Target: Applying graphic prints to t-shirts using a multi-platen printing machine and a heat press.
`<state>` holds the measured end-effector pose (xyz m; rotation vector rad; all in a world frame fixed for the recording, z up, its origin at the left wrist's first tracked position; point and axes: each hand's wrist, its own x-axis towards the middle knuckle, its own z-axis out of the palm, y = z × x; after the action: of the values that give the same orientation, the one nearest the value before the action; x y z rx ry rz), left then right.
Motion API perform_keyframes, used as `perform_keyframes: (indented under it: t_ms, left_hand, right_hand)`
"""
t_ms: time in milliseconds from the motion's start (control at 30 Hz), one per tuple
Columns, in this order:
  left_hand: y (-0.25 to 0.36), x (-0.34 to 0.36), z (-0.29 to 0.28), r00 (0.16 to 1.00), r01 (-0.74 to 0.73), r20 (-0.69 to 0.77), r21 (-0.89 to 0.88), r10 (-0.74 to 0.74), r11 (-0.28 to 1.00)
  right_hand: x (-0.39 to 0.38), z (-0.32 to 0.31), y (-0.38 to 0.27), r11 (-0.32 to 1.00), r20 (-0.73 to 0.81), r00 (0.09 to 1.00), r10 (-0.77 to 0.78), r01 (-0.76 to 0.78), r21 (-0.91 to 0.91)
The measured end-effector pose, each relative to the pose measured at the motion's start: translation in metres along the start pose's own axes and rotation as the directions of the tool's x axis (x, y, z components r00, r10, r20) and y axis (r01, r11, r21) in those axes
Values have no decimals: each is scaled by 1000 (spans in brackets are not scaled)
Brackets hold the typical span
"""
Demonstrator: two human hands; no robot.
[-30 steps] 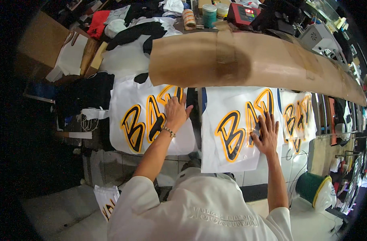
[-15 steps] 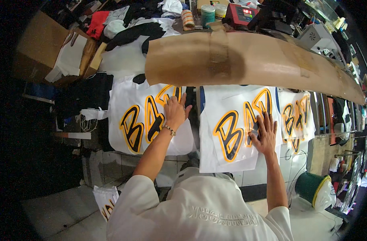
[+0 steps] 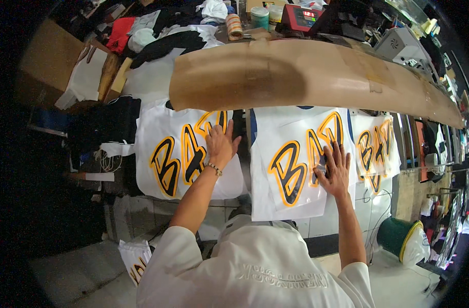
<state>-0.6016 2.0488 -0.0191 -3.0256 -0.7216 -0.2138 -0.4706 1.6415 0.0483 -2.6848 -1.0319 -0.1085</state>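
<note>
My left hand point(image 3: 221, 145), a beaded bracelet on its wrist, lies with fingers spread on a white shirt point(image 3: 226, 182) bearing large black lettering outlined in orange. Farther right, my right hand point(image 3: 334, 169) rests palm down, fingers stretched, on a clear film sheet point(image 3: 306, 204) with the same style of lettering. That sheet lies over a second white shirt point(image 3: 260, 205) with navy edging. Neither hand grips anything. My fingers cover part of the lettering on both sides.
A long brown curved sheet point(image 3: 342, 77) spans behind the shirts. More lettered film sheets point(image 3: 375, 149) lie at the right. A cardboard box point(image 3: 52, 61) stands at the left, a red device with a display point(image 3: 301, 19) at the back. A green bin point(image 3: 396, 236) is at lower right.
The view has shifted slightly, so most things sit a little farther left. Both hands stay spread over nearly the same spots on the lettering.
</note>
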Motion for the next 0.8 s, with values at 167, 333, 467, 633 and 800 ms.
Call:
perform_keyframes:
  t_ms: [167, 333, 467, 633, 800]
  left_hand:
    - [-19, 3, 18, 990, -97, -103, -20, 95, 995]
    - [-8, 14, -11, 993, -24, -120, -151, 6, 988]
    - [60, 9, -73, 952, -224, -292, -478, 86, 849]
    - [163, -33, -107, 897, -439, -245, -589, 368, 679]
    - [192, -54, -81, 924, -382, -191, -422, 331, 822]
  right_hand:
    - [2, 4, 3, 998, 0, 1000, -26, 26, 65]
    - [-1, 6, 0, 998, -23, 1000, 2, -1, 55]
    - [-2, 1, 3, 999, -28, 1000, 3, -2, 38]
    - [-1, 10, 6, 1000, -25, 1000, 6, -5, 22]
    - [0, 12, 3, 995, -47, 999, 5, 0, 96]
